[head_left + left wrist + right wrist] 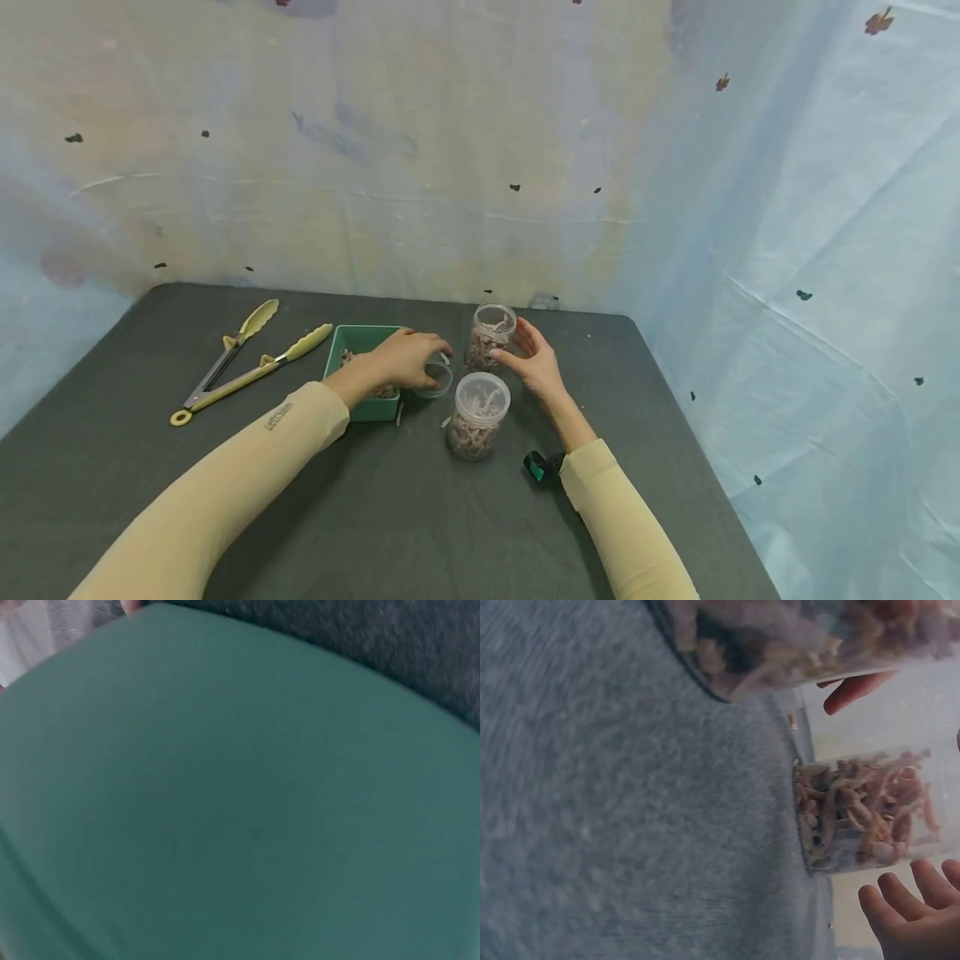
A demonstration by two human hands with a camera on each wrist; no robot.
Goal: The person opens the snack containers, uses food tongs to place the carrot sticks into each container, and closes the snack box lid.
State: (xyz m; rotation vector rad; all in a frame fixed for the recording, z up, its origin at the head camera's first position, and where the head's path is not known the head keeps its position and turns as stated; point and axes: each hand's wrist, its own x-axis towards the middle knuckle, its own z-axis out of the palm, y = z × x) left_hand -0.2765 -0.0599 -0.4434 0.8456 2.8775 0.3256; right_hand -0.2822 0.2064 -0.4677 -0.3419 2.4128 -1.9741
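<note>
My left hand (408, 357) reaches across a green tray (364, 336) and pinches a clear round lid (444, 383) at its edge. The tray wall (255, 795) fills most of the left wrist view. My right hand (538, 367) is spread around the far clear jar (491, 337), thumb at its near side and fingers (902, 898) along the other side, with a gap showing. Pale brownish shreds fill much of this open-topped jar. A second clear jar (472, 433) of similar shreds stands nearer me, below the right thumb.
Tongs (247, 379) with yellow tips lie spread open to the left of the tray. Shreds lie in the tray, and a few loose bits are scattered beside it on the dark tabletop (360, 517). Pale sheeting (420, 167) hangs behind the table and along its right.
</note>
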